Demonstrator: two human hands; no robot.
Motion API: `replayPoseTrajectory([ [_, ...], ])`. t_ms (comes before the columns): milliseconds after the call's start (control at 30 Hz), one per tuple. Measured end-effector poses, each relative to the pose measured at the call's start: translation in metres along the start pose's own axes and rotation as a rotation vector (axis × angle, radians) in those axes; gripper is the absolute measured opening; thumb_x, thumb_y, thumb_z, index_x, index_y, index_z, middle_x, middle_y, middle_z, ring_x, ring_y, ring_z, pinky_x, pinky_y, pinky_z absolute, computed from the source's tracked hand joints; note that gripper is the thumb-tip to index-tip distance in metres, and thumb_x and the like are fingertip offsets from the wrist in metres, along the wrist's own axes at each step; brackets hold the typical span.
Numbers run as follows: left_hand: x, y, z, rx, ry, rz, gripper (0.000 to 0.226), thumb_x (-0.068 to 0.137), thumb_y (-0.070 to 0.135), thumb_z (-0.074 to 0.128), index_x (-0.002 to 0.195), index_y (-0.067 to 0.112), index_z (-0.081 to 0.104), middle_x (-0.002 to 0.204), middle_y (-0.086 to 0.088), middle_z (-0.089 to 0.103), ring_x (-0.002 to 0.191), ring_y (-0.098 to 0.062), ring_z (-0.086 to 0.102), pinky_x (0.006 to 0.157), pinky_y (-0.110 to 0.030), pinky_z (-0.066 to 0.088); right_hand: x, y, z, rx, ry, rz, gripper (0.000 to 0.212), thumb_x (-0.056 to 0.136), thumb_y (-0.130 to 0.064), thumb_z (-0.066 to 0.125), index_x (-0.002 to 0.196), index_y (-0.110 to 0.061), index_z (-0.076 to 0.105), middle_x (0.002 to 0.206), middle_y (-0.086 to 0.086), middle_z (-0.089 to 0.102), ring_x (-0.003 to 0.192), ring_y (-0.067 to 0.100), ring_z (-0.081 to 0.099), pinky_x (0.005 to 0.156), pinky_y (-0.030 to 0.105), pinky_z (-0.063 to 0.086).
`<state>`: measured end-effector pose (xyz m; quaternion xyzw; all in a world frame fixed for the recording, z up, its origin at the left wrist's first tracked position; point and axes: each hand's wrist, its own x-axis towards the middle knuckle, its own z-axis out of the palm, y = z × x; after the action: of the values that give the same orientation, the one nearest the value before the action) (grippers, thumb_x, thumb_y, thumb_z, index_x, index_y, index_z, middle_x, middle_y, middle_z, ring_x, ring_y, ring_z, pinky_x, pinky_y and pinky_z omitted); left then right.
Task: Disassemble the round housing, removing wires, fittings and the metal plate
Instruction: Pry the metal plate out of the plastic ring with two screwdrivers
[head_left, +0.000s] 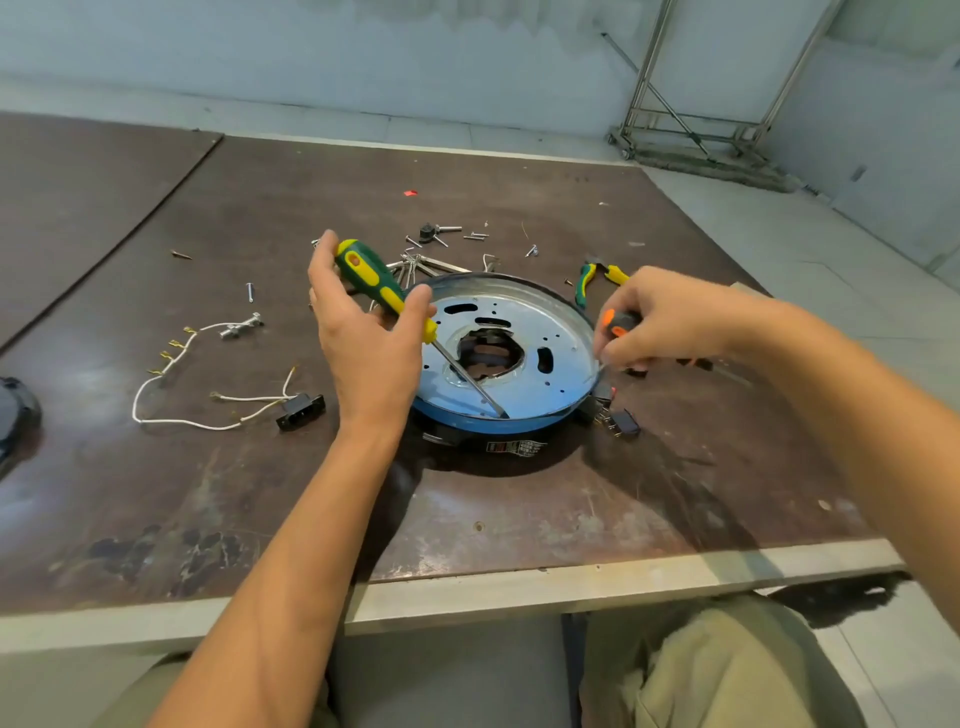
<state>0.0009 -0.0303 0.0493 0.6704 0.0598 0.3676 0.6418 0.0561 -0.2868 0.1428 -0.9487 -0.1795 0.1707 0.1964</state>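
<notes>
khaki lap (727, 670), brown table (208, 493), round housing (550, 397), pale wall (363, 52)

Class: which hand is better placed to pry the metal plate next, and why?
Probably left: the left hand grips the screwdriver, tip at the near rim of the metal plate. The right hand hides its tool's tip.

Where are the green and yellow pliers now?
The pliers lie on the table in the head view, just behind the right rim of the round housing, beyond the right hand.
</notes>
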Motion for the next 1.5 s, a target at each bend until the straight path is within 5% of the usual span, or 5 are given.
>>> replayPoseTrajectory([
  [533,-0.004,-0.004,0.004,-0.179,0.036,-0.071,0.072,0.080,0.015,0.085,0.138,0.006,0.043,0.119,-0.013,0.059,0.081,-0.022,0.076,0.078,-0.043,0.063,0.016,0.090,0.056,0.193,0.133,0.389,0.005,0.092,-0.016,0.074,0.089,-0.015,0.077,0.066,0.003,0.068,0.057,0.015,0.058,0.052,0.026,0.050],
  [733,-0.002,0.000,0.005,-0.178,0.023,-0.069,0.071,0.079,0.012,0.085,0.136,0.009,0.042,0.119,-0.016,0.060,0.083,-0.031,0.075,0.075,-0.036,0.062,0.023,0.070,0.055,0.271,0.531,0.258,0.025,0.102,-0.037,0.061,0.109,-0.016,0.075,0.087,0.005,0.074,0.077,0.017,0.065,0.075,0.040,0.057],
  [1033,0.002,0.008,-0.005,-0.174,-0.004,-0.097,0.073,0.076,0.017,0.088,0.136,0.018,0.046,0.111,-0.014,0.066,0.096,-0.042,0.070,0.071,-0.045,0.063,0.027,0.014,0.056,0.300,0.222,0.265,0.067,0.098,-0.008,0.059,0.159,-0.013,0.032,0.084,0.006,0.073,0.054,0.014,0.072,0.048,0.026,0.057],
  [1267,0.003,0.012,-0.007,-0.184,-0.020,-0.107,0.070,0.077,0.013,0.087,0.132,0.016,0.044,0.117,-0.011,0.064,0.099,-0.031,0.071,0.073,-0.044,0.063,0.004,-0.006,0.064,0.430,-0.085,0.218,0.027,0.100,-0.017,0.059,0.123,-0.003,0.055,0.073,0.016,0.076,0.041,0.015,0.046,0.038,0.024,0.032],
  [1500,-0.004,0.015,-0.001,0.071,-0.069,-0.024,0.081,0.077,0.019,0.087,0.140,0.023,0.036,0.114,0.000,0.057,0.099,-0.012,0.064,0.089,-0.038,0.058,0.026,-0.011,0.069,0.208,0.273,0.173,0.039,0.098,-0.027,0.064,0.123,0.002,0.063,0.071,0.010,0.065,0.053,0.016,0.060,0.052,0.032,0.050],
])
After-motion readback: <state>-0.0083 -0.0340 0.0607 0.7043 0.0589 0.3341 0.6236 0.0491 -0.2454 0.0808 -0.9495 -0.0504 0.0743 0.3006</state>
